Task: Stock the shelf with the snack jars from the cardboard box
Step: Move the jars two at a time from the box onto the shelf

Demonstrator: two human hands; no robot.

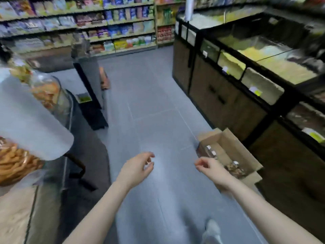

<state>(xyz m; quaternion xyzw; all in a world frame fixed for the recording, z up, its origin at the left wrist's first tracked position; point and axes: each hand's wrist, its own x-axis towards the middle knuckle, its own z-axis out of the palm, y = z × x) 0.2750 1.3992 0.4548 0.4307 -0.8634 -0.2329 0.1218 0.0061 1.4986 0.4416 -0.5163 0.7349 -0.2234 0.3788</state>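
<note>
Reaching out over the grey tiled floor, both bare hands hang in the air with nothing in them. The left hand has its fingers loosely curled and its grip holds nothing; the right hand is likewise loosely curled and empty, its fingertips pointing toward the left hand, with a stretch of floor between the 2. The cardboard box sits open on the floor just beyond the right hand, close against the dark wooden bin counter on the right side of the aisle, its flaps spread outward. Inside it lie the snack jars, clear with pale lids and brownish contents; blur hides how many there are. On the left edge, bagged orange and tan snacks rest on a pale rounded display shelf. Across the far end of the aisle run long wall shelves packed with coloured packets. A grey shoe shows at the bottom edge.
</note>
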